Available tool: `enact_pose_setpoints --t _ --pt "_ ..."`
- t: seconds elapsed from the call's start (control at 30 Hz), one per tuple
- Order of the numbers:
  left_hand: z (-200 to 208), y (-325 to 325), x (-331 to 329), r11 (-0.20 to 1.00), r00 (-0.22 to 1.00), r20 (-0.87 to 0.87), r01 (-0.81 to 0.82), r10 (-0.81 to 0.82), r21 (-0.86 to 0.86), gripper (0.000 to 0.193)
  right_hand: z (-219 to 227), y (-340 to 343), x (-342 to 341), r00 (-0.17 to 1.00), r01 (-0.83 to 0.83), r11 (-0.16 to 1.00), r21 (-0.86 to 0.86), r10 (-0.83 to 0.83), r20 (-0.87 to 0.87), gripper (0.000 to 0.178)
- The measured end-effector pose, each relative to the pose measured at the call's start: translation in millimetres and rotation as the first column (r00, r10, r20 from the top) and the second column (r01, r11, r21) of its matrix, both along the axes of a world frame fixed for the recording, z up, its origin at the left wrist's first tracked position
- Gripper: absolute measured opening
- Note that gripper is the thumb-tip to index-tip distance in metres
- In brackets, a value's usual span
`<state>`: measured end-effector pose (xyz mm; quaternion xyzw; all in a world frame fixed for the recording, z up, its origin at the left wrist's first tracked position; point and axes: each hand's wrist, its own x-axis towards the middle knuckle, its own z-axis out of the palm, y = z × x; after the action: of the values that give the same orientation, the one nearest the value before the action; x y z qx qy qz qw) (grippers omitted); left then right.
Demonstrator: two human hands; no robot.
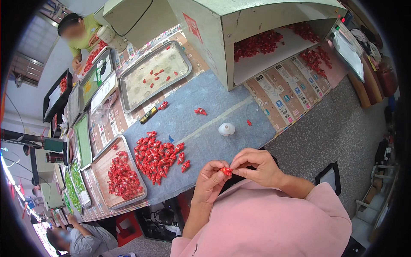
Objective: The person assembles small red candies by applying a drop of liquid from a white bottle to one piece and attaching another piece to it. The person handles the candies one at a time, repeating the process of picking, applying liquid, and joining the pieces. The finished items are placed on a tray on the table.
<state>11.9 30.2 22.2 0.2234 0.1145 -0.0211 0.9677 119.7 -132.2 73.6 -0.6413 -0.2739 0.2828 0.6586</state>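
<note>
Between the fingertips of both hands is a small red figurine with a bit of yellow on it. My left hand pinches it from the left. From the right, my right hand closes thumb and fingers on it. Just beyond the hands, a white bottle with a pointed tip stands on the blue cloth. A heap of similar red figurines lies on the cloth to the left. One loose red figurine rests farther back, and a tiny red piece is right of the bottle.
A metal tray of red pieces sits at the left; another tray with a few lies farther back. A large box-shaped metal hood stands at the back, red pieces inside. Two other people work at the table. A black-and-yellow tube lies on the cloth.
</note>
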Motion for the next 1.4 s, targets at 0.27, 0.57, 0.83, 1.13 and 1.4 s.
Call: enact_pose_setpoints --t 0.27,0.57,0.83,1.13,1.4 --pt "8 -5 1 0.903 0.99 0.014 -0.136 0.143 0.408 0.019 2 -6 2 1.0 -0.005 0.997 -0.08 0.004 -0.01 0.013" --pt "11 4 -3 0.739 0.992 0.083 -0.123 0.091 0.662 0.02 -1 -10 -1 0.99 0.004 0.995 -0.097 0.01 0.143 0.011" --pt "16 7 -1 0.712 0.996 0.086 -0.089 0.04 0.697 0.021 -4 -14 -6 0.98 -0.001 0.997 -0.077 0.016 0.196 0.012" --pt "19 5 -3 0.725 0.992 0.084 -0.126 0.094 0.677 0.02 -2 -9 -5 0.957 -0.005 1.0 -0.013 0.009 0.289 0.014" --pt "16 5 -4 0.83 0.986 0.125 -0.16 0.109 0.535 0.02 1 -2 -8 0.95 0.015 1.0 0.007 -0.016 0.313 0.017"
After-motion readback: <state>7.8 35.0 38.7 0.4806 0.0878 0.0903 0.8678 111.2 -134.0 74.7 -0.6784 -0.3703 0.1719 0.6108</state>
